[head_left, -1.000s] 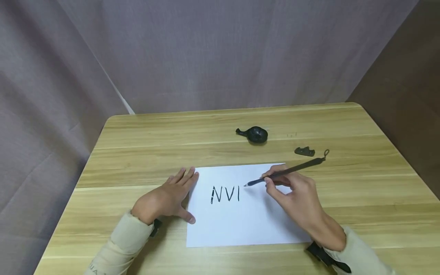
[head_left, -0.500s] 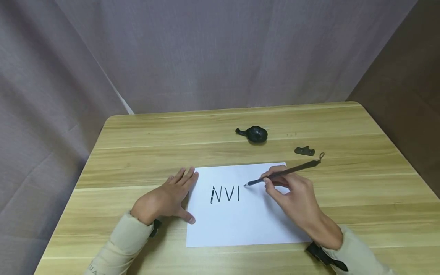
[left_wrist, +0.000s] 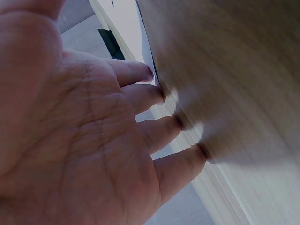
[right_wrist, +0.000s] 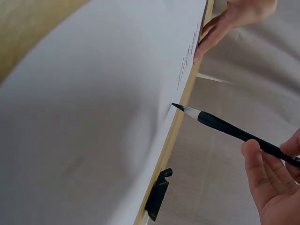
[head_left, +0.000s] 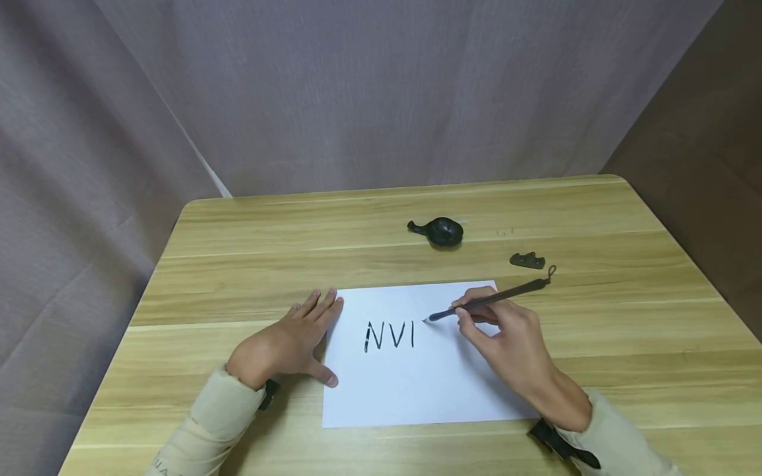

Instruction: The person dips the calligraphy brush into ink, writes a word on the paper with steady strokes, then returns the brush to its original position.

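1. Your right hand [head_left: 512,337] pinches a slim dark writing brush [head_left: 518,289], its end looped and its pale bristles tipped black, over the right half of the white rectangular sheet of paper [head_left: 428,393].
2. The brush slants, tip down at the sheet, just right of the thin black letters "NVI" [head_left: 396,336]; you can't tell whether it touches.
3. Your left hand [head_left: 286,344] lies at the sheet's left edge, fingers extended, thumb on the paper.
4. Beyond the sheet's far edge, the wood-grain tabletop [head_left: 268,251] carries a black rounded, narrow-necked object [head_left: 445,233] and, farther right, a small dark scalloped piece [head_left: 527,261].
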`<state>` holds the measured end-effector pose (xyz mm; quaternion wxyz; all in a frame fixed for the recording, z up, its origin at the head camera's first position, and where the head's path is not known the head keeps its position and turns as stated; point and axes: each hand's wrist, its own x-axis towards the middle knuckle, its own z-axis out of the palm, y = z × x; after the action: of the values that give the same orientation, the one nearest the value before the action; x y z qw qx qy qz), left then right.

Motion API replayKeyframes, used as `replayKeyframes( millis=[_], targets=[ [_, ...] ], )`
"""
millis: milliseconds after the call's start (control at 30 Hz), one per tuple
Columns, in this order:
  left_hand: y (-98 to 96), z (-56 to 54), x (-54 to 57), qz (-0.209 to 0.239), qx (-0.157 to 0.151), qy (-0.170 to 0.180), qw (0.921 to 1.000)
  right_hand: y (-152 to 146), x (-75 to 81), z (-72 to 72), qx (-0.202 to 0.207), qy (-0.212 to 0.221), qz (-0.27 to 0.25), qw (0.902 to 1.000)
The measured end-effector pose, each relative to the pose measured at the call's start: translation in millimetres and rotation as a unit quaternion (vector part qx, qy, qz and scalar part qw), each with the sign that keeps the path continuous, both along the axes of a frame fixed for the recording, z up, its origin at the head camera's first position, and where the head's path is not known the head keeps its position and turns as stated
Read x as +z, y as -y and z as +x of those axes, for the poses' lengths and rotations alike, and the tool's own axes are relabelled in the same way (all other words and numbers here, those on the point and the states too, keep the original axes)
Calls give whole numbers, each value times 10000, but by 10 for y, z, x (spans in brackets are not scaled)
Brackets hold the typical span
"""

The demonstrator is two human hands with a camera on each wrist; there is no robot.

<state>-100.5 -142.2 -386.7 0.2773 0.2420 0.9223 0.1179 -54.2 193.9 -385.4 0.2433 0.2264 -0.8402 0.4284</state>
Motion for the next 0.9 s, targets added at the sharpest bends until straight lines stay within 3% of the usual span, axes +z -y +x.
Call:
replayKeyframes(
  millis=[500,900],
  targets=[
    [6,-12,-2,-68,-10,-5,10000,42,87,102,249,270,-7,9993],
    [10,-11,-10,-44,-7,18,10000,18,122,50,81,-129,-66,9999]
  ],
)
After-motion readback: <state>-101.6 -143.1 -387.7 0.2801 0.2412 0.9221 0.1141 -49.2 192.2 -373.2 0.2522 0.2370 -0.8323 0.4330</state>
